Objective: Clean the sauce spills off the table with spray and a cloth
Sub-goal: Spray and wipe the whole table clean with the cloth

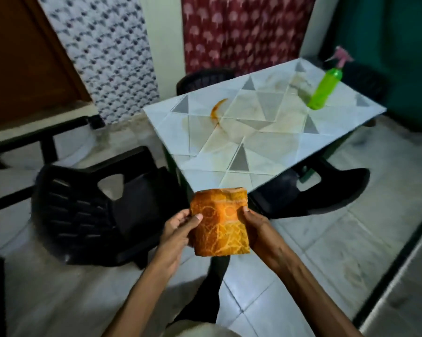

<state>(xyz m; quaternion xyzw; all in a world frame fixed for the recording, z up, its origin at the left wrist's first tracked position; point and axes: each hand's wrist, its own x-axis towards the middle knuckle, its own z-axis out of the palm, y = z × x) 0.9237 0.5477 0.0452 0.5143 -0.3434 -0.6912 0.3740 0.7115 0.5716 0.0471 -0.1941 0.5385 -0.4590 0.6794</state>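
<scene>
A folded orange patterned cloth (220, 221) is held upright in front of me, short of the table. My left hand (179, 231) grips its left edge and my right hand (257, 227) grips its right edge. The table (273, 152) has a pale top with grey triangles. An orange-brown curved sauce smear (217, 109) lies near its far left part, with fainter brownish stains around the middle. A green spray bottle (324, 90) with a pink trigger head stands at the far right of the table.
A black plastic chair (88, 210) stands left of the table, close to my hands. Another black chair (205, 79) is behind the table, and one more (309, 190) is tucked under its near right side. Patterned curtains hang behind. The floor is pale tile.
</scene>
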